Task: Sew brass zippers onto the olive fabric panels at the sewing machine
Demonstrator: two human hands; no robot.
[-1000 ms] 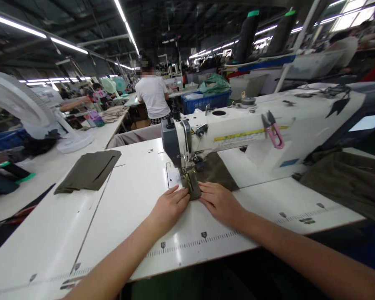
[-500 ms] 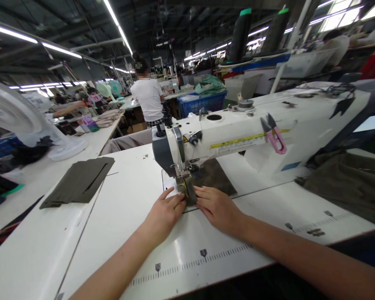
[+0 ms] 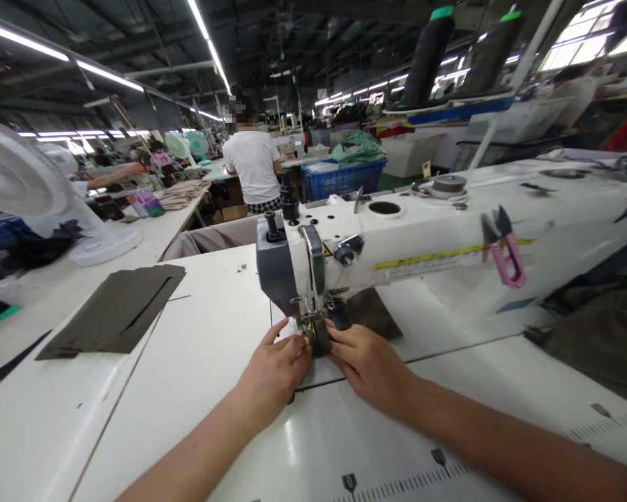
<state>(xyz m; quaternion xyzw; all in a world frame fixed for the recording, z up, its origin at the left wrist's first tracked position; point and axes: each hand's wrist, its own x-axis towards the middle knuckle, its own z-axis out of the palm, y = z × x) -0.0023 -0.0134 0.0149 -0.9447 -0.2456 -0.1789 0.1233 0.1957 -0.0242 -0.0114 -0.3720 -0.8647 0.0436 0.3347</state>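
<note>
A dark olive fabric piece [image 3: 321, 341] lies under the needle area of a white sewing machine [image 3: 439, 244]. My left hand [image 3: 275, 373] grips its left side with curled fingers, the index finger pointing forward beside the needle plate. From the right, my right hand [image 3: 372, 362] pinches the same piece, its fingertips close to the presser foot. My hands and the machine head partly hide the fabric. More olive cloth [image 3: 376, 312] shows flat behind the machine head; whether it joins the held piece I cannot tell.
A stack of olive fabric panels [image 3: 117, 310] rests on the table at left. Pink thread snips [image 3: 505, 251] sit against the machine arm. Dark cloth [image 3: 600, 338] lies at right. Beyond are a white fan [image 3: 17, 171], a blue crate [image 3: 339, 180] and a person in a white shirt [image 3: 253, 164].
My view has shifted closer to the machine, and the snips and machine arm appear farther right. Both hands stay at the fabric by the needle, with little visible movement.
</note>
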